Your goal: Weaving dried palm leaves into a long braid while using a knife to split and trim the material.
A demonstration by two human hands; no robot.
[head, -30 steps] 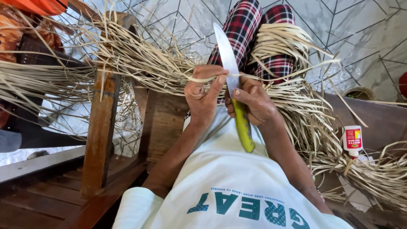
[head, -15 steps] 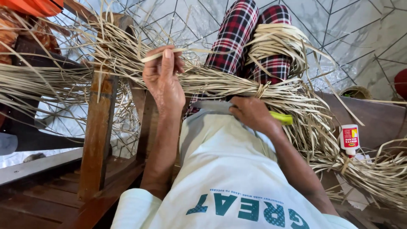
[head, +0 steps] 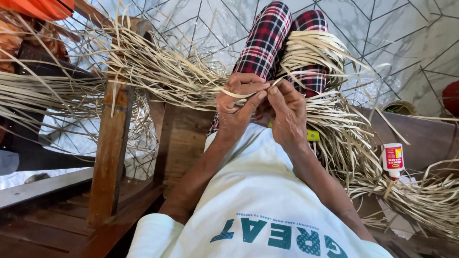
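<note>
**Ann:** Strip (head: 239, 94) first: one pale, flat straw strip pinched between both hands, right over the lap, just above the white shirt (head: 248, 200).

**Bo:** Left hand (head: 237, 107) has it between thumb and forefinger, fingers curled tight. Right hand (head: 286, 112) meets it fingertip to fingertip, closed on the same strip, with a knife handle (head: 312, 135), yellow-green, peeking out under the palm. Blade's hidden, so I can't tell where the edge sits.

**Ann:** My read is that the trick is a short span between the pinches, so the strip stays flat and doesn't twist. Keep the edge turned away from the left thumb.

**Bo:** And keep it clear of the bundle (head: 158, 71), I'd say. Loose straw lies right behind the hands, across the plaid trousers (head: 265, 43) and over the wooden post (head: 112, 143) on the left. Easy to snag a neighbour.

**Ann:** More straw trails off right, past a small white bottle (head: 393, 160) with a red label standing on the bench (head: 430, 136).

**Bo:** Beyond that, pale tiled floor (head: 382, 28) with dark lines, and a bit of orange cloth (head: 43, 7) top left.
</note>
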